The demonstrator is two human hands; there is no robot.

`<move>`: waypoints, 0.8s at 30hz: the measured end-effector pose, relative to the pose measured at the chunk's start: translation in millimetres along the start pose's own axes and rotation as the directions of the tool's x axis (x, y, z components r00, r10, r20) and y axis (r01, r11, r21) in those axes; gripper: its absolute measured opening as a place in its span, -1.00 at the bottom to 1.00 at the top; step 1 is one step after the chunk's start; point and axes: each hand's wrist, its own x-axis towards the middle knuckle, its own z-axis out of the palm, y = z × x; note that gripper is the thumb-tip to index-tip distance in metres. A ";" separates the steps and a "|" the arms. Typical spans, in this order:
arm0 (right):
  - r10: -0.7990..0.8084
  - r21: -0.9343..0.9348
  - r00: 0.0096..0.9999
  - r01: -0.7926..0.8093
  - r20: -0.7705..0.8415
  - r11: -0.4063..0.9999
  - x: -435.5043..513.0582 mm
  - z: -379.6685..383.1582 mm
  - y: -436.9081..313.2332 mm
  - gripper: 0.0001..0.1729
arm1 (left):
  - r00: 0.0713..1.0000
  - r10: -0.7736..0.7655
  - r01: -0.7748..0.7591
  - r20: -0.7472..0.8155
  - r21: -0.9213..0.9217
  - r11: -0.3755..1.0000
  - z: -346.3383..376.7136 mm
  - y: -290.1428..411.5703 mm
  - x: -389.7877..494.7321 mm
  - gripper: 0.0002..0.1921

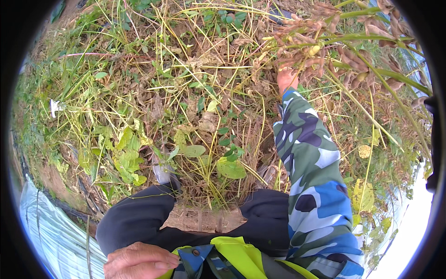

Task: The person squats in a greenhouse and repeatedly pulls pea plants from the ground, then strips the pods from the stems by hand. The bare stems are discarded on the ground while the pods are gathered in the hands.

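My right arm, in a blue, green and white camouflage sleeve [310, 146], reaches forward to soybean plants with dry brown pods [317, 52]. Of my right hand [287, 79], only the wrist side shows; pods cover the fingers, so what they grip is hidden. Close to my body, my left hand [141, 261] has its thumb and fingers together at the edge of the camouflage jacket [195, 253]. Nothing shows between those fingers. A yellow-green pod [314, 51] stands out among the brown ones.
Fallen stems and withered leaves [209, 120] cover the ground, with green weeds [231, 153] among them. My knees in dark trousers [136, 216] are bent apart. Plastic sheeting [59, 230] lies at lower left. A white scrap [55, 108] lies on the left.
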 end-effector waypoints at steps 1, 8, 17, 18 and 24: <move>-0.093 -0.138 0.995 0.088 -0.032 0.987 4.2 14.4 9.7 -0.53 | 1.000 -0.012 0.012 -0.005 -0.007 1.000 0.6 0.4 -1.3 -0.48; -0.156 -0.270 0.988 0.149 -0.002 0.951 20.8 21.7 20.9 -0.76 | 0.999 -0.010 0.010 -0.033 -0.019 1.000 0.8 -0.1 -6.4 -0.48; -0.104 -0.090 0.993 0.099 -0.058 0.991 17.8 -21.8 -8.9 -0.61 | 0.998 0.064 -0.064 -0.023 -0.003 0.998 0.2 -12.0 -9.3 -0.47; -0.107 -0.109 0.993 0.101 -0.056 0.989 17.3 -22.9 -7.3 -0.61 | 0.997 0.072 -0.072 -0.021 0.003 0.997 -1.3 -13.0 -8.6 -0.47; -0.091 -0.168 0.996 0.087 -0.019 0.982 24.1 -31.8 -7.8 -0.61 | 0.999 -0.035 0.035 -0.016 -0.006 0.999 -3.9 -6.4 -2.2 -0.45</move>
